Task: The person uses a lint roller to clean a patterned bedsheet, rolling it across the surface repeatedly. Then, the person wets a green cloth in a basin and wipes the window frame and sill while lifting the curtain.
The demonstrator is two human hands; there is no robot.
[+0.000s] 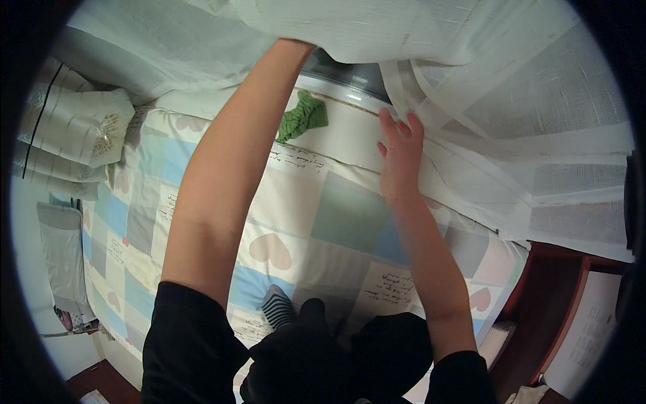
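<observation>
My left forearm (227,166) reaches up to the window, and its hand is hidden behind the white sheer curtain (404,25). Beside that forearm, a crumpled green cloth (305,117) lies on the white windowsill (348,136). My right hand (402,156) is raised over the sill with its fingers apart and nothing in them. Its fingertips are close to the hanging curtain's right part; whether they touch it is unclear. Between the curtain's folds a strip of dark window glass (353,73) shows above a pale window frame (348,93).
I stand on a bed with a patchwork-print cover (282,212); one striped sock (277,305) shows. Gathered curtain fabric (75,121) hangs at the left, above a grey cushion-like item (60,252). At the right is a dark red wooden shelf unit (545,298).
</observation>
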